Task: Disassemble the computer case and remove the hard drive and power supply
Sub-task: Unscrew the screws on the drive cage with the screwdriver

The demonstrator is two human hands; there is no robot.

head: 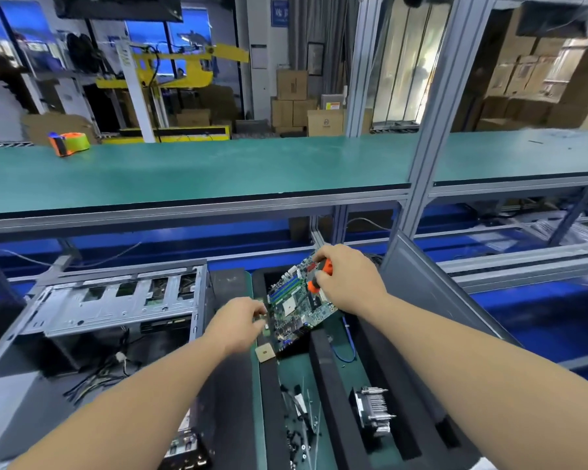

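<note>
You've got the board (297, 305) out already, tilted over the black foam tray (333, 378). Your right hand (345, 278) grips an orange-handled screwdriver (319, 274) against it; your left hand (240, 322) pinches its near-left edge. The case (112, 300) sits open on the left, bare grey steel, loose cables inside. Finned heatsink (374, 412) lies near right. Can't spot the drive or PSU, so I'd guess both are still left

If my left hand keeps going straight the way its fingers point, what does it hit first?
Probably the motherboard. The left hand points up and right, its fingertips at the board's near-left edge, apparently touching or almost; depth is unclear.
</note>
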